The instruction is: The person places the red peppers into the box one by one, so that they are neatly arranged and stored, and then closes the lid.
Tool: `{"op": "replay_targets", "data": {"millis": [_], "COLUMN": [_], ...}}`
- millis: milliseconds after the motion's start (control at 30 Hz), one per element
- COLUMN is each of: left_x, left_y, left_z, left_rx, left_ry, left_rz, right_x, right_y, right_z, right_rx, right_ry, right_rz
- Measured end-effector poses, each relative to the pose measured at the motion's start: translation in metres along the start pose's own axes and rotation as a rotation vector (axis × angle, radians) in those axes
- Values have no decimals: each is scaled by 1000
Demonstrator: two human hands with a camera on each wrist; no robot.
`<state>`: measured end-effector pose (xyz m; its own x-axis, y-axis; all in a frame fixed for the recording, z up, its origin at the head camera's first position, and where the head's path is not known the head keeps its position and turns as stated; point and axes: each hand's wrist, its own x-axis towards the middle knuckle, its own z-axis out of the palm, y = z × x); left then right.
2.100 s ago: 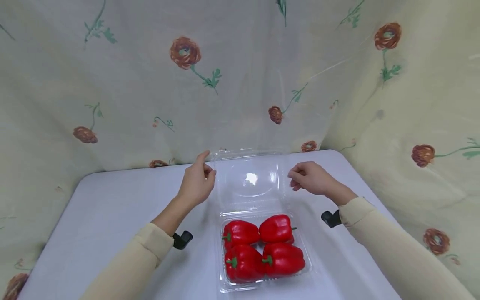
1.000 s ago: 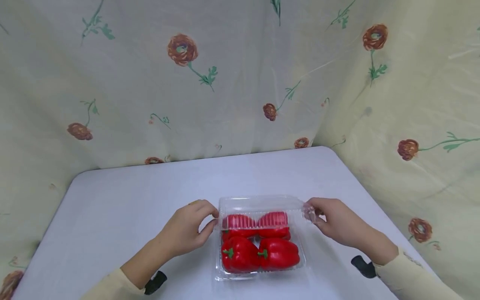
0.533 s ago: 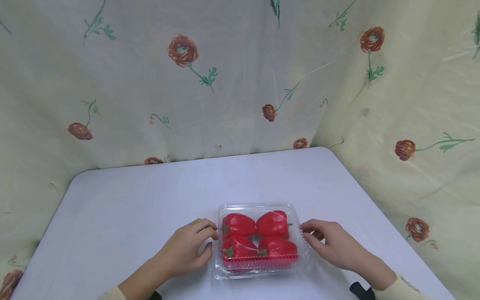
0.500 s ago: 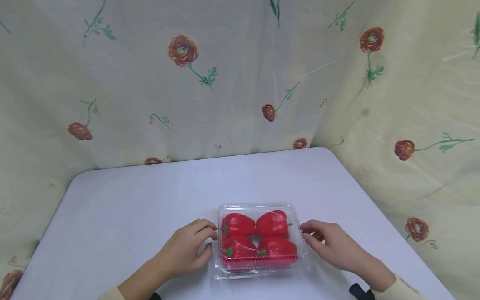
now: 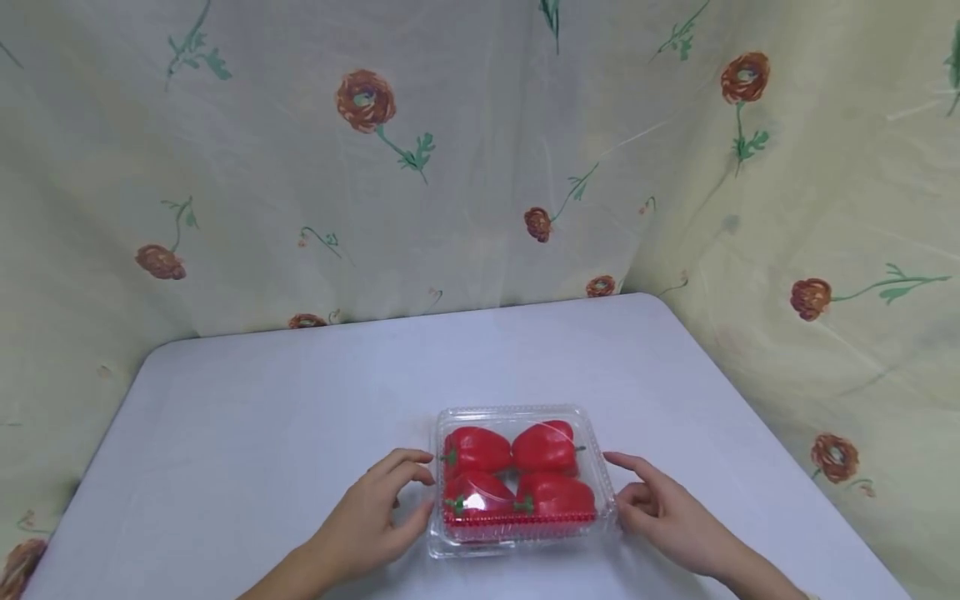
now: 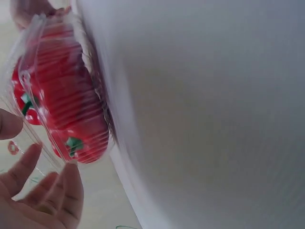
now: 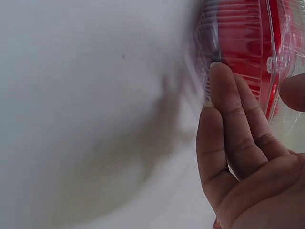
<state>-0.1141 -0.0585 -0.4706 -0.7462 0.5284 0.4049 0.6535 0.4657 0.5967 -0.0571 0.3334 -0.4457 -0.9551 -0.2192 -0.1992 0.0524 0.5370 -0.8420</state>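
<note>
Several red bell peppers with green stems lie inside a clear plastic clamshell container, its lid lying down over them. At its left side is my left hand; the fingers are loosely bent, the thumb near the front left corner. In the left wrist view, the fingertips are at the lid's rim, without a grip. My right hand is at the opposite side, its index finger stretched along the edge. The right wrist view shows its other fingers fairly straight against the ribbed wall, the thumb apart from them.
The container stands on a white table toward its front, right of the middle. A cream curtain with printed flowers hangs behind the table and along both sides.
The lid, earlier tipped back, has swung forward and down over the peppers. Both hands have come with it to the container's sides. Most recently the right index finger has straightened.
</note>
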Motion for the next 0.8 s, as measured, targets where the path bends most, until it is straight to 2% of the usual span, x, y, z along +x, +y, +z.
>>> {"op": "replay_targets", "data": {"millis": [67,200,367,500,633,800], "left_x": [-2,-5,-7,-6,-7,-8], "left_y": [2,7,11,14,16,20], "left_z": [1,3,2,0,-3,-2], "left_rx": [-21,-99,-241,-409,-626,-800], "left_ry": [-6,-42,-142,-253,-345,-400], "left_rz": [-51,-172,-316,-420,-515,-601], "right_x": [-2,-4,-6,-7,-7,-7], "right_y": [3,10,14,16,15,14], "right_z": [1,2,1,1,1,2], "right_rx": [63,192,309,344,360,371], "right_ry": [-28,-100,-175,-199,-205,-201], "right_rz": [11,-23,-71,-59,-35,18]}}
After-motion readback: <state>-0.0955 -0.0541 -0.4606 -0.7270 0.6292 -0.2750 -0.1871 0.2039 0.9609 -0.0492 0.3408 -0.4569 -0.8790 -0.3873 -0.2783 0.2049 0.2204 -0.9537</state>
